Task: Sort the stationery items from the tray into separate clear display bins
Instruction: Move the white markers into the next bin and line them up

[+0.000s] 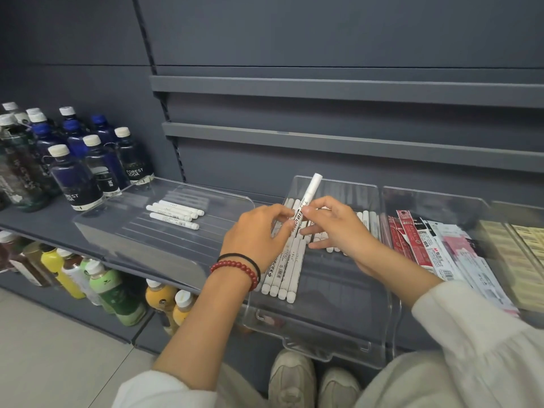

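A white marker (309, 191) stands tilted upright over the middle clear bin (321, 334), pinched between my left hand (259, 234) and my right hand (335, 228) at its printed middle. Under my hands lie several white markers (284, 272) in that bin, more of them in a row behind. The left clear bin (123, 231) holds several white markers (176, 213) lying side by side. The right clear bin (441, 207) holds red and white packaged refills (418, 245).
Dark soda bottles (73, 172) stand at the left end of the grey shelf. Coloured drink bottles (112, 293) fill the shelf below. Beige packets (521, 254) lie at the far right. Two grey ledges (353, 142) run along the back wall.
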`<control>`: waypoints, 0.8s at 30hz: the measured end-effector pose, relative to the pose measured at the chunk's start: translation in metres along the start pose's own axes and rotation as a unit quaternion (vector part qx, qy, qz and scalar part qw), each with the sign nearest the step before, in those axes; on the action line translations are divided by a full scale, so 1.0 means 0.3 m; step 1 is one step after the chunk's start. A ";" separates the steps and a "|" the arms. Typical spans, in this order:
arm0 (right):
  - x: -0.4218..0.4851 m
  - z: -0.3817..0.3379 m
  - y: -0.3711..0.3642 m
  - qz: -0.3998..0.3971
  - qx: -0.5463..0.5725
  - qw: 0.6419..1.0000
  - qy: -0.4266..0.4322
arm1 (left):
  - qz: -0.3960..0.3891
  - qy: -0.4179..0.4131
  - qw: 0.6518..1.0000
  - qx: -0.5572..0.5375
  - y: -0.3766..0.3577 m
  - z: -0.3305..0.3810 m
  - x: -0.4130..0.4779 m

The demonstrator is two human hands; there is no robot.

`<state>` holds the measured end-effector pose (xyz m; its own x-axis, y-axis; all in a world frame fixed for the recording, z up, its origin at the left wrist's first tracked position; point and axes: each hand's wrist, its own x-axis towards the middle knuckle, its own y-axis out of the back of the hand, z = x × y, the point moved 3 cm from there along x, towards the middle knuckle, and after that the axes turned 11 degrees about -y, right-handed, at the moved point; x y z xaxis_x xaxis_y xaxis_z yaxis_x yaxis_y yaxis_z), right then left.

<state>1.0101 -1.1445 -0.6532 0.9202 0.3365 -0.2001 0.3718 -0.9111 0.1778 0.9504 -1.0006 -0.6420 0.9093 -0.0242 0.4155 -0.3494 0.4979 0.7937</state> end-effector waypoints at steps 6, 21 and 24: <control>-0.007 0.070 0.008 0.013 -0.171 0.973 -0.153 | 0.004 0.024 0.991 0.133 0.026 -0.036 0.006; 0.047 0.150 -0.014 0.022 -0.283 0.951 -0.126 | 0.024 0.066 0.991 0.115 0.032 -0.062 -0.001; 0.057 0.146 0.006 0.010 -0.352 0.930 -0.102 | 0.049 0.101 0.985 0.129 0.035 -0.077 0.000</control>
<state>1.0212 -1.1509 -0.6984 0.9122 0.2023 -0.3563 0.4086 -0.5111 0.7562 0.9520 -0.9753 -0.6440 0.8854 0.1991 0.4201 -0.4606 0.2526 0.8509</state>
